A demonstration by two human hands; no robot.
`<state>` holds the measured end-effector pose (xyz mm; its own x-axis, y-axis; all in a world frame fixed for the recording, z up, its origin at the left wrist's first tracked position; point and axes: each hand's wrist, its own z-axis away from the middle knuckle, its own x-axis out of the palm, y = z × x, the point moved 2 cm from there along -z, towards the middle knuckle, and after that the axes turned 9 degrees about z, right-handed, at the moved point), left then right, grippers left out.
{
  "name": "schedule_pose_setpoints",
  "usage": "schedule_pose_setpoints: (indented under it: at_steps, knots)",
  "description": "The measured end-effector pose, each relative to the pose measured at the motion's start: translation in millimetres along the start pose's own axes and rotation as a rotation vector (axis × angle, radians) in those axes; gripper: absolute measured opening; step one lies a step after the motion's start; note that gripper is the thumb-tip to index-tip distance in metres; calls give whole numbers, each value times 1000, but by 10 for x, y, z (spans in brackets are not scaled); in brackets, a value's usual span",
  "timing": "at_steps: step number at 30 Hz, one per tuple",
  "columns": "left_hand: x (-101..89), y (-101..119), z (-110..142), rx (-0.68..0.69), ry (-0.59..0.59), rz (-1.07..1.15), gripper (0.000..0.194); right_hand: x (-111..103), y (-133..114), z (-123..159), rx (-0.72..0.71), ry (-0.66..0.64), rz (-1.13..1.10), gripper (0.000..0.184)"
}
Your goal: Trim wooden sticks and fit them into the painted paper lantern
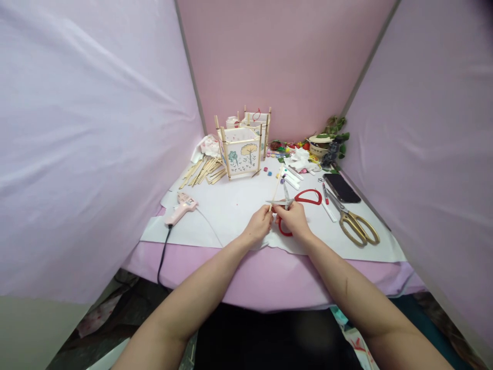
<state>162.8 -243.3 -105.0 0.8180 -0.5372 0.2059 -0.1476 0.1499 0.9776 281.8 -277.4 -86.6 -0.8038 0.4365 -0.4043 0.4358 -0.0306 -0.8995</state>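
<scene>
Bare forearms (208, 277) reach over the counter (215, 205). Its front holds the work: the left hand (260, 226) pinches a thin stick (277, 186), and the right hand (296, 220) grips red-handled scissors (287, 201), blades parted, one crossing the stick. Off left lies a pink glue gun (183, 208); off right, gold-handled scissors (344, 209). Farther back stands a stick-framed box (244, 159) with tree drawings.
</scene>
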Motion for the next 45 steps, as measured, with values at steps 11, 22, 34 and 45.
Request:
schedule_pose_setpoints:
  at_steps: [11,22,34,45]
  knots:
    - [77,115,64,-208,-139,318,19,-8,-82,17,-2,59,11,13]
    - [-44,189,10,-267,-169,567,14,-162,-12,-64,71,137,-108,21]
    - [-100,140,-36,-151,-107,496,10,-191,26,-65,97,84,-56,15]
    - [-88,110,-30,-59,-121,331,18,-51,-2,-42,53,-308,-256,41]
